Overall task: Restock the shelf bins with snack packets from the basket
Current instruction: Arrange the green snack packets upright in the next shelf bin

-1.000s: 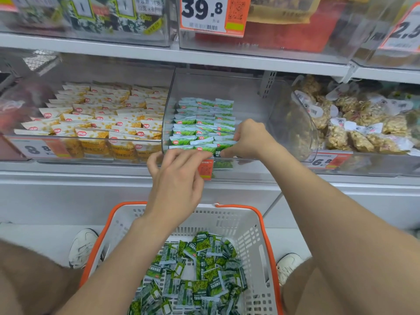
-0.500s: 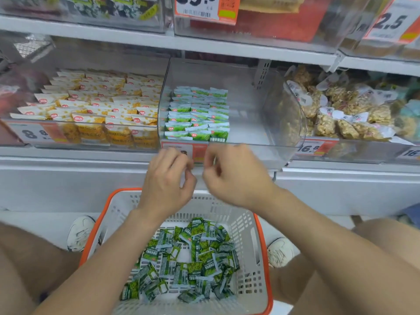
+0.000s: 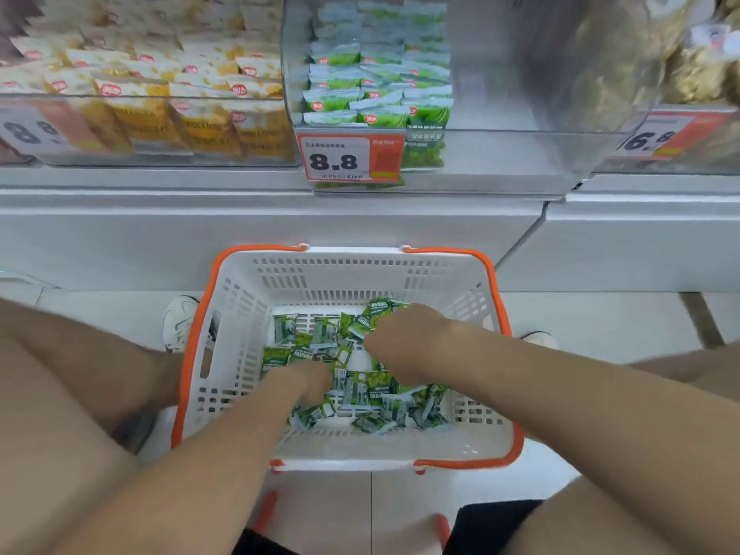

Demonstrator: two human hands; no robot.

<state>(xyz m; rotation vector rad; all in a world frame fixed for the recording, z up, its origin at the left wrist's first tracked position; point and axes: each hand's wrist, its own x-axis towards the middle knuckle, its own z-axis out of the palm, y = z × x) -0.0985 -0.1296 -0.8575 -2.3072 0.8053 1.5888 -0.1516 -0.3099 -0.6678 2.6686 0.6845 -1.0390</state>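
A white basket with an orange rim stands on the floor between my knees. Several small green snack packets lie loose on its bottom. Both hands are down inside it. My left hand rests among the packets at the centre left, and my right hand lies on the packets further back. Motion blur and the packets hide the fingers of both hands. Above, a clear shelf bin holds rows of the same green packets on its left side; its right side is bare.
An 8.8 price tag hangs on the bin's front. A bin of yellow packets stands to the left and a bin of brown bagged snacks to the right. A white shelf ledge runs above the basket. My shoes flank the basket.
Both hands have dropped from the front of the shelf bin into the basket. The view has tilted down and closer to the basket.
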